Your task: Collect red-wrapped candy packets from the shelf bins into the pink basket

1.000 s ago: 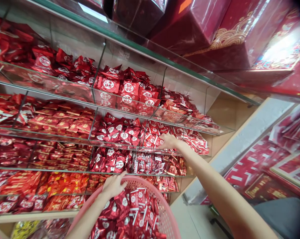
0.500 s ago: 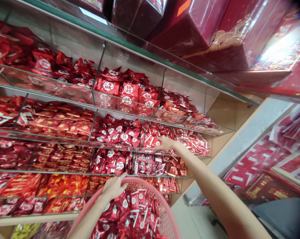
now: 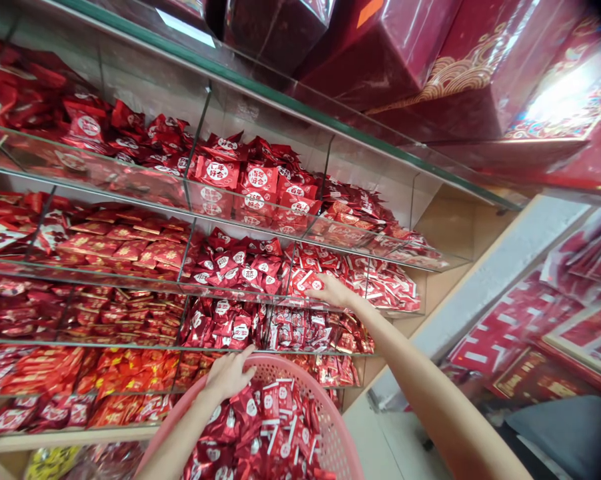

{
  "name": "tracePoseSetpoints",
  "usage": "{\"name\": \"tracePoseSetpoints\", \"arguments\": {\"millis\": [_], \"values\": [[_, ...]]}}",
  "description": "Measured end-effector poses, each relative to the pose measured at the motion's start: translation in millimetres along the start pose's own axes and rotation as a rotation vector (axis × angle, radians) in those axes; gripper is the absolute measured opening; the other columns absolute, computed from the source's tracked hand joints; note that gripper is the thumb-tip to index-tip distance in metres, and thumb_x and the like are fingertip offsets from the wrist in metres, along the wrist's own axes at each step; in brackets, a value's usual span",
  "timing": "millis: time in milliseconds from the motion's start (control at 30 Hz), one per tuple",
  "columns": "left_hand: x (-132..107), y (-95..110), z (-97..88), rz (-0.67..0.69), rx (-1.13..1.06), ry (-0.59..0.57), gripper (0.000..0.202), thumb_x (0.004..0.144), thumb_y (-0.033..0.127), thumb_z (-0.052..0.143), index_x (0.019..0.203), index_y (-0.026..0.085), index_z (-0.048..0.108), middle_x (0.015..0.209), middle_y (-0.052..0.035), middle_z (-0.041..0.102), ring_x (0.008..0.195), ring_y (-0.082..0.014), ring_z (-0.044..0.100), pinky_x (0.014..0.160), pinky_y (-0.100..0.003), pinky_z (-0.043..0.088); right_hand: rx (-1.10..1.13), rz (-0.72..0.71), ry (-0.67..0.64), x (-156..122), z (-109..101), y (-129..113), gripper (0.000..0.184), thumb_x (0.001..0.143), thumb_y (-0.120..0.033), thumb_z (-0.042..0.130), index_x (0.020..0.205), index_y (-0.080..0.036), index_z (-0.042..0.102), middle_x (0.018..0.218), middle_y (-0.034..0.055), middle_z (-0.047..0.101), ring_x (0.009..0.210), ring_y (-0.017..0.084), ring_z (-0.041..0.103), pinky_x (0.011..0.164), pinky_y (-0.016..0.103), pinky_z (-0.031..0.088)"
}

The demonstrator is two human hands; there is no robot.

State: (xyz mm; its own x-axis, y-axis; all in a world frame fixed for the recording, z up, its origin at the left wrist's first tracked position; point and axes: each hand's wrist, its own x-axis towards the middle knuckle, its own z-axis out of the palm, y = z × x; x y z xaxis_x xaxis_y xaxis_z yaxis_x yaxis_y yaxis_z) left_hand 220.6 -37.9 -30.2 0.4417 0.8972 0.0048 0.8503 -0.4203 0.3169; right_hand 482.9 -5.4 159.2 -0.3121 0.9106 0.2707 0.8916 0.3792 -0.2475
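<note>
My left hand [image 3: 226, 375] grips the far rim of a pink plastic basket [image 3: 330, 433], held low in front of the shelves and heaped with red candy packets [image 3: 260, 427]. My right hand [image 3: 333, 291] reaches into a glass shelf compartment and rests palm down on the red-and-white packets [image 3: 305, 270] piled there. Its fingers are curled over those packets; whether they hold one is hidden.
Tiered glass shelves [image 3: 230, 200] with glass dividers hold several compartments of red sweet packets. Large red gift boxes [image 3: 430, 73] sit on the top shelf. More red boxed goods [image 3: 555, 333] stand at the right, beyond a pale wall edge.
My right hand has slid slightly left and down within the same shelf compartment. The left hand and basket have barely moved.
</note>
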Motion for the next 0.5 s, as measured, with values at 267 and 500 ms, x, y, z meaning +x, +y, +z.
{"name": "tracePoseSetpoints", "arguments": {"millis": [267, 500], "values": [[1.4, -1.4, 2.0, 0.013, 0.002, 0.007, 0.054, 0.074, 0.054, 0.025, 0.124, 0.031, 0.031, 0.094, -0.0047, 0.062, 0.089, -0.0211, 0.055, 0.074, -0.033, 0.039, 0.112, 0.032, 0.057, -9.0, -14.8, -0.1, 0.029, 0.07, -0.041, 0.049, 0.08, -0.014, 0.054, 0.073, 0.0005, 0.058, 0.064, 0.012, 0.05, 0.061, 0.022, 0.038], [0.7, 1.7, -1.2, 0.007, 0.023, 0.009, 0.054, 0.075, 0.053, 0.026, 0.123, 0.03, 0.032, 0.09, -0.0048, 0.063, 0.086, -0.0209, 0.056, 0.072, -0.032, 0.04, 0.155, 0.056, 0.244, -27.1, -34.9, -8.1, 0.03, 0.072, -0.04, 0.048, 0.083, -0.013, 0.054, 0.079, 0.0027, 0.059, 0.07, 0.014, 0.051, 0.067, 0.025, 0.039]]}}
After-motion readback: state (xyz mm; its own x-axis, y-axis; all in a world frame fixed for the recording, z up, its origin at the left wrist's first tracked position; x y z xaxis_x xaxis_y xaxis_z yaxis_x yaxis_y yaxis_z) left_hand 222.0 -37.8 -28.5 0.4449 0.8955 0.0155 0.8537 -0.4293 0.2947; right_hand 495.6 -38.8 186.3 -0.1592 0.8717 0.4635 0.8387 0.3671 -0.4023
